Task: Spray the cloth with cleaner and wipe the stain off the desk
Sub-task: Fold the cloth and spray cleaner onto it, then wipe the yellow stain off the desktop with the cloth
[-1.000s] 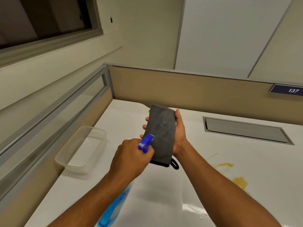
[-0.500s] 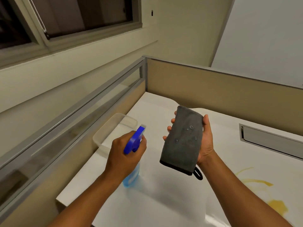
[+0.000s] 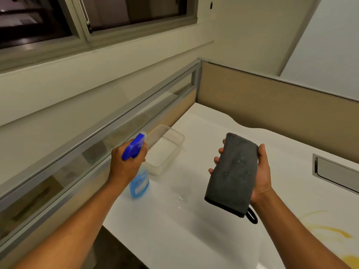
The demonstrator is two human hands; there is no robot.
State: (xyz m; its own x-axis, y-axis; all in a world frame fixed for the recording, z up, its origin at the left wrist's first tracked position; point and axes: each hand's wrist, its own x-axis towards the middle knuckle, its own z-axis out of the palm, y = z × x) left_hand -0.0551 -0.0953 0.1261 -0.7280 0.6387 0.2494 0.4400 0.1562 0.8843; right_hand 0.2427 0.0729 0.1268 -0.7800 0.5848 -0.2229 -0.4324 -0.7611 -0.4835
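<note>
Bench surface, white and glossy, runs from a near-left edge, where it drops off to dark floor, up to a far corner boxed in by a glass-and-metal partition on the left side and a tan divider panel along the far edge. Open room lies across the middle of the bench, between the two arms, with only a few wet drops on it. Near the left edge, toward the far corner, sits a clear plastic tub, and a metal cable tray is set into the bench toward the right. Yellow stain streaks the near-right part of the surface, well apart from both hands. Left hand is closed around the neck of the spray bottle, which stands roughly upright with its base at or just above the bench, just beside the tub; its blue trigger head points away and up toward the far corner. Right hand grips the grey cloth, thumb on the right edge and fingers wrapped behind the left one, holding it above the bench. Folded into a long rectangle, the cloth has its long axis running near to far, tilted a little rightward at the top, its broad face turned to the camera and dotted with droplets, and a black loop hangs from its lower corner.
</note>
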